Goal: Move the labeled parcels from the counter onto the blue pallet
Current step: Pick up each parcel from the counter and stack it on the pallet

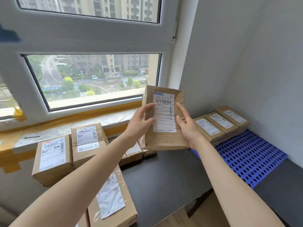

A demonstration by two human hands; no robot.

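I hold a flat brown cardboard parcel (164, 140) upright above the dark counter (164, 177), its white barcode label facing me. My left hand (139, 125) grips its left edge with the thumb across the label. My right hand (186, 126) grips its right edge, thumb on the front. The blue perforated pallet (249, 158) lies on the counter to the right. Three labelled parcels (219, 125) lie side by side at the pallet's far end.
Several labelled cardboard boxes stand on the left: one (52, 161) at the far left, one (86, 141) beside it, one (113, 199) near me under my left forearm. A window with a taped sill (65, 126) runs behind. A grey wall (254, 71) bounds the right.
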